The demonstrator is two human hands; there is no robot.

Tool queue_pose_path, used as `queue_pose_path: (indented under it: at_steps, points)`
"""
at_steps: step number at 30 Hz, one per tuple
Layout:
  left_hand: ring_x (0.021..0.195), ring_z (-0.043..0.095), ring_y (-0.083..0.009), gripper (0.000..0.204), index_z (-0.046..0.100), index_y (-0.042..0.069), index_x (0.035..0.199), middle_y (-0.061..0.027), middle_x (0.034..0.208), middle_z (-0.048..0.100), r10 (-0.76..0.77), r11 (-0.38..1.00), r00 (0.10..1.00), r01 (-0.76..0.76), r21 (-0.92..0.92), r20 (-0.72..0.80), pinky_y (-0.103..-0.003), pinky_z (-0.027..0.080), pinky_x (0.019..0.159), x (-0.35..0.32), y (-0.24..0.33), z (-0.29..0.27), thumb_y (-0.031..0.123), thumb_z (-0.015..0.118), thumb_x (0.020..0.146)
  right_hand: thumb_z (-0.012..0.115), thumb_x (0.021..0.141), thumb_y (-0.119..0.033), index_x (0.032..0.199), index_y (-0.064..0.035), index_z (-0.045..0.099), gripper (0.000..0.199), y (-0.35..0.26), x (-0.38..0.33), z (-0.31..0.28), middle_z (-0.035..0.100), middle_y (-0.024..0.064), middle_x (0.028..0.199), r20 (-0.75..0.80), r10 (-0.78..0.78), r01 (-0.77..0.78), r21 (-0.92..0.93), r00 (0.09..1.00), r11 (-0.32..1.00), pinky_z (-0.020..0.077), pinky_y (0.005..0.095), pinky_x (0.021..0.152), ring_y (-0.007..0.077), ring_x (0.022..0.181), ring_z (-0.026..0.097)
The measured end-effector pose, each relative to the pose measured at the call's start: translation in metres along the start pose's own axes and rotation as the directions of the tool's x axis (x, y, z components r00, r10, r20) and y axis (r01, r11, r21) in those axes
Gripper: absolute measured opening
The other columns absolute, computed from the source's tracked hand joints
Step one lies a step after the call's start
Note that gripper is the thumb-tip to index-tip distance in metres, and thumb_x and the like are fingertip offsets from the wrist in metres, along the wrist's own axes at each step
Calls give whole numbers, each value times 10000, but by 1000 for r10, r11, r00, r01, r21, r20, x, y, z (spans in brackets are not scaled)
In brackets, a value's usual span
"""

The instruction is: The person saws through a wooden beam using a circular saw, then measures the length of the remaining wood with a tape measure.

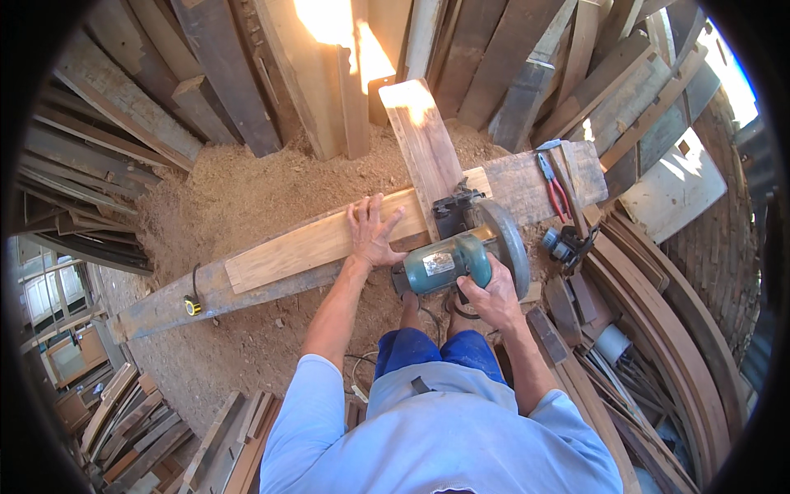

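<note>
My right hand is wrapped round the rear handle of a green circular saw. The saw's round grey guard faces right, and its base rests near the end of a pale plank. Fingers spread, my left hand lies flat on that plank, just left of the saw's motor. A second board crosses the plank and points away from me, touching the saw's front. Both lie on a long grey, worn bench board. The blade itself is hidden.
Pliers with red handles lie on the bench board's right end. A yellow tape measure hangs at its left. A dark power tool sits at the right. Sawdust covers the ground, and timber stacks stand around. A cord runs near my legs.
</note>
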State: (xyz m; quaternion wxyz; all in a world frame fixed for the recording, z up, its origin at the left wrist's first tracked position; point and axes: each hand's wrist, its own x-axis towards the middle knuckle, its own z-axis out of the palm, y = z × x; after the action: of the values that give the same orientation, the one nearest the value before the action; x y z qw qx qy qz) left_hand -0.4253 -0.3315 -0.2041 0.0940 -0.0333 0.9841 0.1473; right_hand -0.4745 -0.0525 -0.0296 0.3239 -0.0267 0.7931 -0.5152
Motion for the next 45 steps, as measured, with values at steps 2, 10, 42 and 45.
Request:
queue_pose_path:
  at_steps: [2,10,42,45]
  points:
    - [1500,215,-443,1080,559,371,1453,-196,1593,300,0,1000,1000,0,1,-4,-714,97,1217,-1,-1,1,597,935,466,720,868,-128,1156,33,651,337,2,1,3,702,155,930,0,-16,16,22,1000,1000,539,383,849,252,871,683]
    - [1476,247,-458,957,566,354,1440,-222,1584,318,9,1000,1000,-9,12,-14,-705,114,1196,-1,0,0,614,887,577,710,865,-107,1217,30,649,383,4,16,6,708,166,1015,39,-22,20,57,999,998,527,386,905,259,955,680]
    - [1479,259,-442,958,565,365,1429,-209,1578,327,-24,999,999,23,33,34,-687,121,1202,2,6,-7,513,911,549,716,853,-141,1204,32,649,398,-13,-3,-18,701,183,990,-73,-36,35,-12,997,999,532,412,875,323,925,684]
    - [1493,229,-438,1033,555,357,1440,-200,1589,302,-19,999,999,17,34,51,-686,107,1209,0,2,-9,531,932,494,724,835,-127,1191,24,648,394,-3,-30,-38,665,119,912,-96,61,-55,62,994,997,530,386,804,240,842,651]
